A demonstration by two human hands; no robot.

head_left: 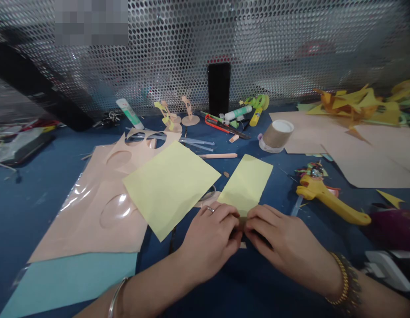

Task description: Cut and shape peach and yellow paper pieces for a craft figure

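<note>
A narrow yellow paper strip (pixel 246 181) lies tilted in front of me, its near end between my hands. My left hand (pixel 213 236), with a ring on one finger, has its fingers curled and closed on the strip's near left edge. Close beside it, my right hand (pixel 280 240) is closed on the near right edge; the fingertips of both are partly hidden. A larger yellow sheet (pixel 171 187) rests to the left of the strip, partly over pink sheets in a clear sleeve. Under the strip's left side, a round object shows only in part.
Pink sheets with cut circles (pixel 82 207) and a blue sheet (pixel 75 280) lie left. A yellow glue gun (pixel 333 201) is at right, a cardboard roll (pixel 276 136) behind. Glue sticks, a red cutter (pixel 216 124) and a black phone (pixel 219 88) stand or lie near the metal mesh.
</note>
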